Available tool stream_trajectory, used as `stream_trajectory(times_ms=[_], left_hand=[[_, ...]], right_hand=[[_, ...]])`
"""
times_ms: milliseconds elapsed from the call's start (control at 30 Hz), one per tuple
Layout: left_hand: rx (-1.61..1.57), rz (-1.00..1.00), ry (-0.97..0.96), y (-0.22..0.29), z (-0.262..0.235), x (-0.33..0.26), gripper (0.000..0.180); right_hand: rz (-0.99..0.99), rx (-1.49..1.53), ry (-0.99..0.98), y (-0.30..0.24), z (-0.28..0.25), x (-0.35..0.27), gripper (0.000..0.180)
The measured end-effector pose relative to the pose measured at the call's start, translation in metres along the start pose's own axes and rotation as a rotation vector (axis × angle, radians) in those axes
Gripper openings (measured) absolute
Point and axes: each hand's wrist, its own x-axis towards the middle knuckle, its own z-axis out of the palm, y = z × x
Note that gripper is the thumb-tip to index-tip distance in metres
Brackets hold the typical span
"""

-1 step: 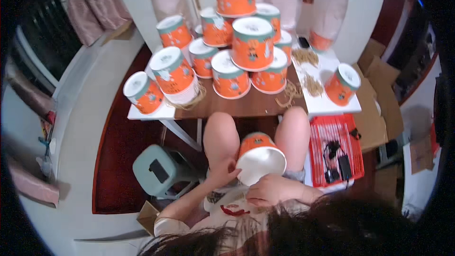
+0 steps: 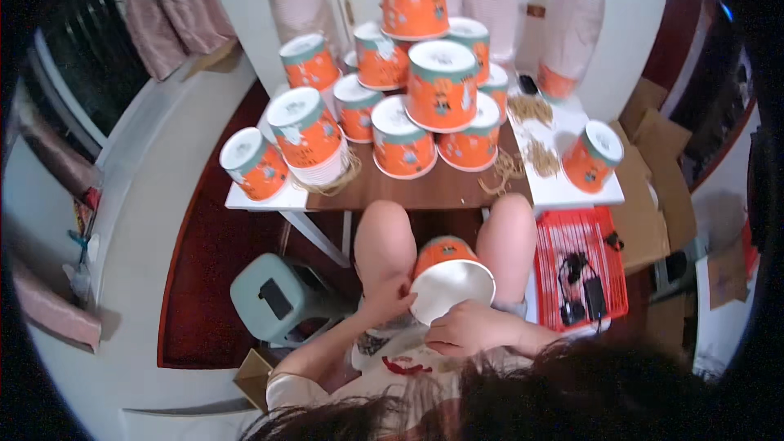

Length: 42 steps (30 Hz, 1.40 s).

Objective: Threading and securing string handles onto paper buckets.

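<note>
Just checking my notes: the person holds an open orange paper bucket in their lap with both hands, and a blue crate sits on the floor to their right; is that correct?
Not quite: the crate is red, as the head view shows. The rest holds: the left hand and right hand hold the open orange paper bucket in the lap.

The orange bucket (image 2: 447, 276) on the lap looks like smooth paperboard, matt white inside. The bench (image 2: 425, 189) is dark polished wood with white edges. The red basket (image 2: 581, 237) and grey-green stool (image 2: 273, 298) look like plastic.
</note>
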Motion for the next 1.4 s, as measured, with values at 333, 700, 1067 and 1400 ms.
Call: stream_trajectory(times_ms=[333,700,1067,1400], left_hand=[[0.713,0.375,0.956,0.080,-0.159,0.037,0.010],[1.467,0.257,1.314,0.003,-0.330,0.105,0.011],[1.147,0.066,1.128,-0.064,-0.304,0.122,0.020],[0.881,0.130,1.105,-0.004,-0.279,0.094,0.035]], right_hand=[[-0.263,-0.702,0.467,0.008,-0.076,0.077,0.011],[-0.114,-0.780,0.553,0.137,-0.063,0.278,0.018],[0.041,-0.780,0.434,0.184,-0.021,0.284,0.018],[0.163,-0.686,0.126,0.199,0.018,0.275,0.031]])
